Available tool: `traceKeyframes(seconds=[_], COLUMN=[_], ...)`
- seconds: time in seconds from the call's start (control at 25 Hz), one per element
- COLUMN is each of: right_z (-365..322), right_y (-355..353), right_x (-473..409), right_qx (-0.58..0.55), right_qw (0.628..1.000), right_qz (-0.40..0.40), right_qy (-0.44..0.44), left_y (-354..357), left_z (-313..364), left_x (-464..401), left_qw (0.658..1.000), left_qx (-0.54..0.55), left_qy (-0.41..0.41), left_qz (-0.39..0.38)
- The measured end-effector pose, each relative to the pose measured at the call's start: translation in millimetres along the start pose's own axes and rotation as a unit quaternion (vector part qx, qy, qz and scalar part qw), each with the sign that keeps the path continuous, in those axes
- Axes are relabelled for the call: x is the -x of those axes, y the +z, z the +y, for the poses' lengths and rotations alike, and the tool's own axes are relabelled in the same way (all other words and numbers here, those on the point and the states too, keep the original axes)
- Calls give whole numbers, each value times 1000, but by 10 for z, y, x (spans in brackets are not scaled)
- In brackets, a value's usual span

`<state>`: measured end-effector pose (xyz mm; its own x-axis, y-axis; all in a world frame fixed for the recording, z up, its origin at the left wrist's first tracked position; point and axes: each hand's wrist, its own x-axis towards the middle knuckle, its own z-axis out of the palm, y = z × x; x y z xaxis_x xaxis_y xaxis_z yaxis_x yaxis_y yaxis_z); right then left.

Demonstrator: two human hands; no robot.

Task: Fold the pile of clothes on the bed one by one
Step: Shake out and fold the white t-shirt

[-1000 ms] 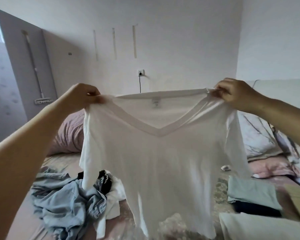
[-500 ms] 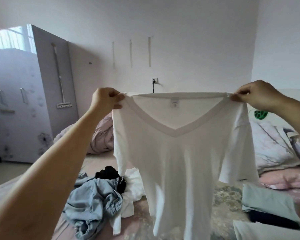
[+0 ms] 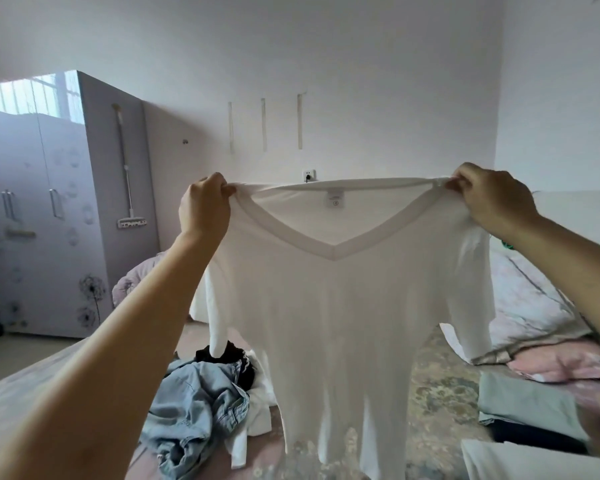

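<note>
A white V-neck T-shirt [image 3: 340,313] hangs spread out in the air in front of me, neckline up and label showing. My left hand [image 3: 205,206] grips its left shoulder and my right hand [image 3: 492,199] pinches its right shoulder, both at chest height. The hem hangs down over the bed [image 3: 437,393]. Behind the shirt, at lower left, lies the unfolded pile [image 3: 201,403]: a light blue denim garment, something black and something white.
Folded clothes [image 3: 530,410], pale green on dark, are stacked at the lower right beside a white folded piece [image 3: 534,460]. Pillows and a quilt [image 3: 534,306] lie at the right. A grey wardrobe [image 3: 45,209] stands at the left, with a mop hanging on its side.
The view has tilted up and to the left, showing more of the wardrobe. The shirt is stretched wider and flatter between my hands, which keep their hold on the shoulders.
</note>
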<state>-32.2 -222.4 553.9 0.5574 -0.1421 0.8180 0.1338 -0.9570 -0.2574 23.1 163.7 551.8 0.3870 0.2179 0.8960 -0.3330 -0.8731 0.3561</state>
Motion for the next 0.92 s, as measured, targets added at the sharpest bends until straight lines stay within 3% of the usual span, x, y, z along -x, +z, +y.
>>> traceKeyframes(seconds=[0.16,0.32,0.48,0.64,0.76,0.92], right_z=[-80,-94,125,566,932,1425], right_y=[-82,-105,227,1135,2033,3250], right_x=[164,270,305,507,873,1280], right_qx=[-19,-86,-79,32,88,130], right_qw=[997,996,995,980,963,946], right_qz=[65,16,-62,-195,-248,-289], right_qy=[-39,-1,1,33,60,69], left_y=[-168,-225,35,867,1701,2843], left_z=[-21,-177,-406,-832,-1121,-1473], left_x=[44,71,233,781,1398,2058], left_qw=[995,984,973,960,942,908], left_qx=[87,117,135,79,-17,-134], left_qy=[53,108,72,28,-27,4], left_qz=[11,-81,-172,-266,-334,-397])
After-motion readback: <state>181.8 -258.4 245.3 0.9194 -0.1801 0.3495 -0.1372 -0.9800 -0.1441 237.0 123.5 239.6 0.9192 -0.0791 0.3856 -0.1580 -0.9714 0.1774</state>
